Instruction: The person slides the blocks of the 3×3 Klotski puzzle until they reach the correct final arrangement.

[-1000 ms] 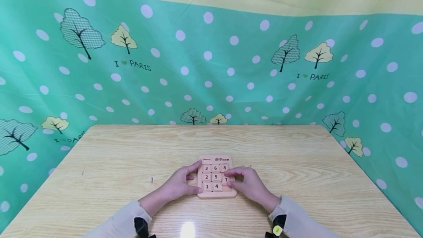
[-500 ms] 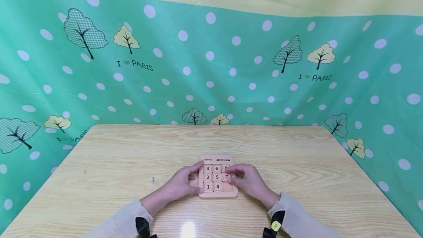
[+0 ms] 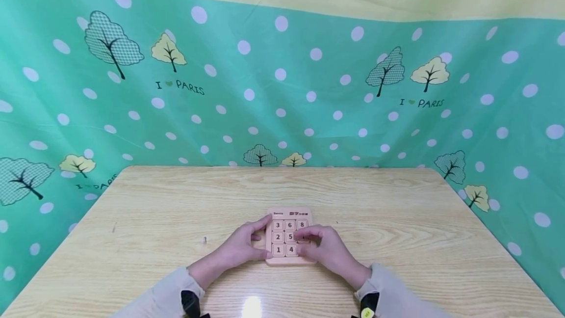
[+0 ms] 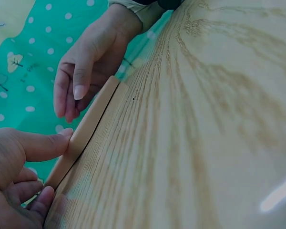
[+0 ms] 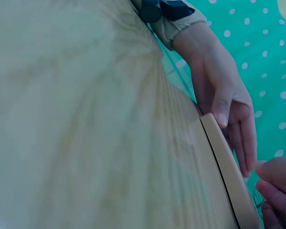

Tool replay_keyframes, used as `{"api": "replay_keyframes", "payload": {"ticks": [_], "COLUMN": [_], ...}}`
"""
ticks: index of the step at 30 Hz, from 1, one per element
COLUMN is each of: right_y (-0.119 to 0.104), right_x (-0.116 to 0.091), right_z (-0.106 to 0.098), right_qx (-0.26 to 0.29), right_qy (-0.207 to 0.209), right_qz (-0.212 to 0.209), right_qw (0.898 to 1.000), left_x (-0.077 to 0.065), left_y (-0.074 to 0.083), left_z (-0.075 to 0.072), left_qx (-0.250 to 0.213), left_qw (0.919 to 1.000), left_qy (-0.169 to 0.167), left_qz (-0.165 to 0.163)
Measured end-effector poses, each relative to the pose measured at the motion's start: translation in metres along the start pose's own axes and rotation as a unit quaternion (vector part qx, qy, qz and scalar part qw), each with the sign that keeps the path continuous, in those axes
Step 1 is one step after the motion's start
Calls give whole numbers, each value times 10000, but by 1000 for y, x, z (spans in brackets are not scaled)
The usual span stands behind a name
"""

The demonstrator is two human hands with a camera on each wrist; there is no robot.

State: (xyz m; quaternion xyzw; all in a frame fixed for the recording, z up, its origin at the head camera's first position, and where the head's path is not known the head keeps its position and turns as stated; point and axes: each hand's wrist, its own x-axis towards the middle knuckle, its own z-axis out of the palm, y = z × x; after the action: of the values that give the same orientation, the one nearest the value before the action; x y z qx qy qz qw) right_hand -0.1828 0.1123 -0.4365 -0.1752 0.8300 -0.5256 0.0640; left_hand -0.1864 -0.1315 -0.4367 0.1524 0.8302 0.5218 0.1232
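A pink number slide puzzle (image 3: 289,260) lies flat on the table, its tiles marked with black digits. My left hand (image 3: 240,244) grips its left side, with the thumb at the near corner and the index finger at the far corner. Over the puzzle's right side is my right hand (image 3: 331,249), index fingertip by the 5 tile (image 3: 290,236) and thumb tip beside the 4 tile (image 3: 291,250). It mostly covers the 7 tile and hides the near right cell. In the left wrist view the puzzle's edge (image 4: 86,131) shows, but not the tiles.
The wooden table (image 3: 185,195) reaches back to a green dotted curtain (image 3: 282,102) printed with trees. A small dark mark (image 3: 205,240) is on the tabletop left of the left hand. Light reflects off the near edge.
The 7 tile has slid away from me, up to the 8 tile. My right hand then moved left and slightly nearer, uncovering the 8. The left hand keeps its grip.
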Motion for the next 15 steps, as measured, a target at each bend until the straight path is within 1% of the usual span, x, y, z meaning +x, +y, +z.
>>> {"api": "replay_keyframes", "payload": {"ticks": [5,10,15], "right_y": [-3,-3,-4], "right_x": [-2,-2,0], "right_z": [8,14,20], "right_qx": [-75,-308,-463], "right_qy": [-114,-61,-61], "right_qz": [-279,-574,-627], "right_qw": [9995,9979,9969], "left_x": [1,1,0], "left_y": [-1,0,1], "left_z": [0,0,0], "left_qx": [161,172,169], "left_qw": [9999,9998,9998], "left_qy": [35,40,42], "left_qz": [-31,-7,-40]}}
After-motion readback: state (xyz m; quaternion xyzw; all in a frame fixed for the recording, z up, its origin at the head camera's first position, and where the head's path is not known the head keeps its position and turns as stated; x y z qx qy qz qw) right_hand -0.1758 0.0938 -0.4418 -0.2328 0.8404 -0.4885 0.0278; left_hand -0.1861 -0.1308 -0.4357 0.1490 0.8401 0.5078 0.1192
